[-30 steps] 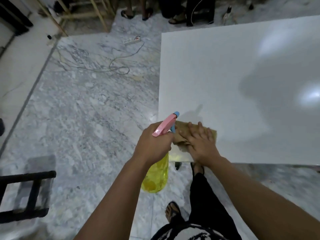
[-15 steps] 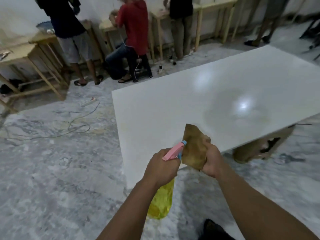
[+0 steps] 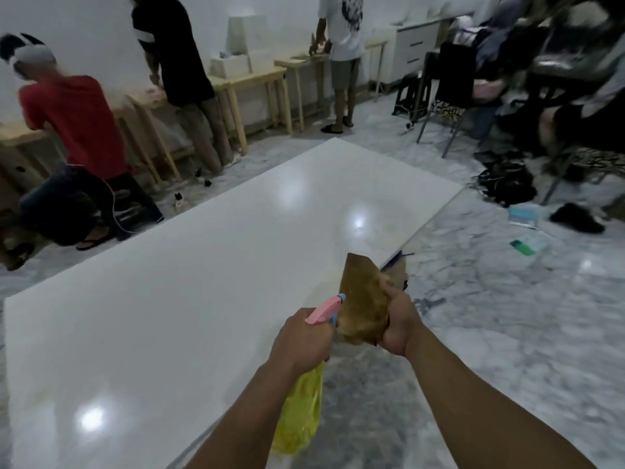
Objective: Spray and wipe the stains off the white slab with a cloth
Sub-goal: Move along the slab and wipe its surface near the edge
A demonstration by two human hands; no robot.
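Here, left hand (image 3: 299, 343) grips the spray bottle (image 3: 299, 424); right hand (image 3: 399, 323) clutches the cloth (image 3: 363, 299) (brown) above the white slab (image 3: 189, 282).

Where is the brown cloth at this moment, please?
In the head view, the right hand grips the cloth above the slab's near edge, beside the spray bottle's nozzle.

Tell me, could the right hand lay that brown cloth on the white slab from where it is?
Probably yes. The right hand holds the cloth up just over the slab near its edge, with nothing between them.
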